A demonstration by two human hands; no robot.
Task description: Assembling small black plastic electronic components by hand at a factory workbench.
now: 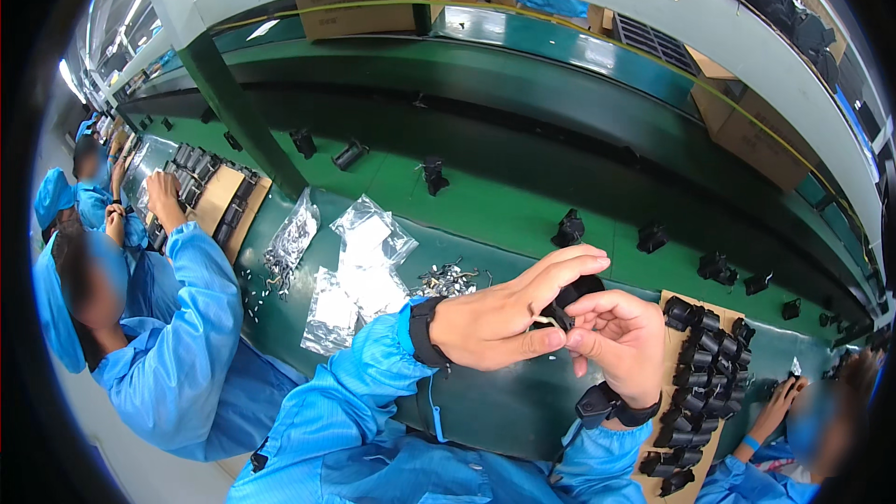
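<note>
My left hand [504,313] and my right hand [621,336] meet above the green bench, both gripping one small black plastic part [571,297]. The left thumb and forefinger pinch a thin pale metal clip [551,322] against the part. The right hand cups the part from below, hiding most of it. Both wrists wear black straps over blue sleeves.
A brown board [668,303] with several black parts lies at my right. Clear bags [369,252] and a pile of small metal pieces [450,277] lie on the green bench [504,224]. Black parts ride the green conveyor [485,140]. Blue-clad workers sit on both sides.
</note>
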